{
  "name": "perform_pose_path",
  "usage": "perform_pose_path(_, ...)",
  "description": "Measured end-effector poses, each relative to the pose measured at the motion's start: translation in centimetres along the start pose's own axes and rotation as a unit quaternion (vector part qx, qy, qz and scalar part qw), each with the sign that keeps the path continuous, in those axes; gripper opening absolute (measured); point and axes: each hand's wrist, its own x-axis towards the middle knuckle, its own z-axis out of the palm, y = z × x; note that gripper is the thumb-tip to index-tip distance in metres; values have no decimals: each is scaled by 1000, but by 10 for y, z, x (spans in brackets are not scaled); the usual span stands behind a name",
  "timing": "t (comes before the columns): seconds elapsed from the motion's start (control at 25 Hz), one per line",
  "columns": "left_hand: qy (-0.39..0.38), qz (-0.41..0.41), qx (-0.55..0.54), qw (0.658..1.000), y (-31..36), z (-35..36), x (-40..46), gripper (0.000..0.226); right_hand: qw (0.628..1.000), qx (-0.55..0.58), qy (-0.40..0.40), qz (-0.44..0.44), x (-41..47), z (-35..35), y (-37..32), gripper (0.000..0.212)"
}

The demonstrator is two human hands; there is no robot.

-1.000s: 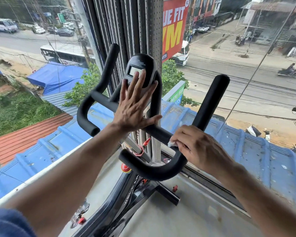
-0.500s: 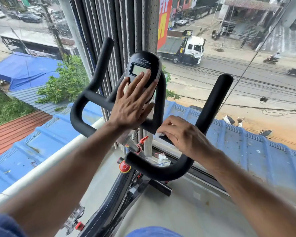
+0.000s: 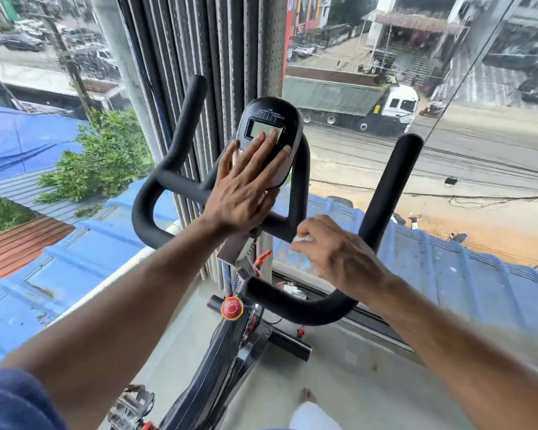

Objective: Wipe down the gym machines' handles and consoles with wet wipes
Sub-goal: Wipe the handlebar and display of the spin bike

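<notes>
A spin bike's black foam handlebar fills the middle of the view, with a black console and its grey screen mounted at the centre. My left hand lies flat with straight fingers on the lower face of the console, fingertips at the screen's bottom edge. My right hand curls around a small white wet wipe, only a bit of it showing at the fingertips. It sits against the crossbar, just inside the right handle loop.
The bike frame with a red knob runs down between my arms. Grey folded blinds hang right behind the console. Glass windows stand close on both sides, showing a street and blue roofs. A bare foot stands on the grey floor.
My right hand has slid the wipe up the inner handle loop toward the crossbar. My left hand stays flat on the console. The view has shifted slightly left and closer.
</notes>
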Motion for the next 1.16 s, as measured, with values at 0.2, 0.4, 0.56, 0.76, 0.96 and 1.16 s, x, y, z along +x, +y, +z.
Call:
perform_pose_path(0.2, -14, -15, 5, 1000, -44, -7, -7, 73, 994, -2, 70, -83, 47, -11, -7, 17)
perform_pose_path(0.4, -17, -64, -94, 993, -46, 0, -14, 65, 995, -26, -62, -75, 78, 13, -14, 24)
perform_pose_path(0.56, -16, -64, -101, 993, -46, 0, -11, 64, 994, -23, -72, -83, 45, -4, -6, 22)
perform_pose_path(0.76, -26, -72, -103, 992, -48, -2, -13, 67, 990, -49, -77, -109, 57, 3, -3, 24)
perform_pose_path(0.96, -34, -73, -98, 992, -45, -3, -13, 67, 995, -30, -39, -83, 77, 19, -13, 21)
perform_pose_path(1.16, -45, -75, -99, 991, -45, -4, -14, 67, 990, -47, -67, -111, 36, -1, 8, 19)
